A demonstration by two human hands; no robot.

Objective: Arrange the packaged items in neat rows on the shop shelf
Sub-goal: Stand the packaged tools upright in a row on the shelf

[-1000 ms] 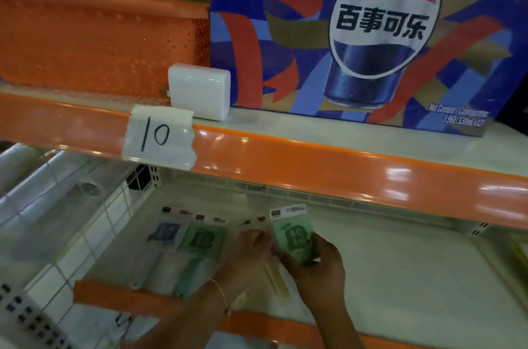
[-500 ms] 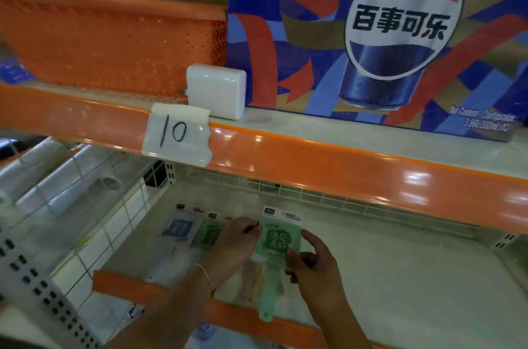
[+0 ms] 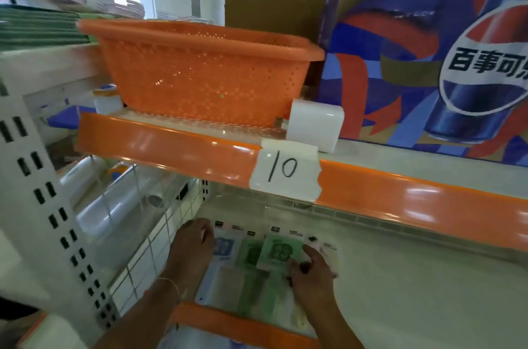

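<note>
Flat packaged items lie side by side on the lower white shelf (image 3: 400, 277). A blue-labelled pack (image 3: 224, 247) is at the left, a green one (image 3: 251, 255) beside it, then a lighter green pack (image 3: 278, 253), and a pale pack (image 3: 328, 247) at the right. My left hand (image 3: 191, 248) rests with its fingers on the left edge of the blue pack. My right hand (image 3: 310, 271) pinches the right side of the light green pack, which overlaps its neighbours. The packs' lower ends are blurred.
An orange shelf lip (image 3: 243, 323) runs along the front. A wire grid divider (image 3: 148, 237) bounds the left side. Above, the upper shelf edge (image 3: 400, 197) carries a "10" label (image 3: 285, 170), an orange basket (image 3: 205, 71), a white block (image 3: 314, 125) and a Pepsi carton (image 3: 443, 48).
The view has swung left. My left hand moved from the green pack to the blue pack at the left. My right hand lowered the light green pack onto the row.
</note>
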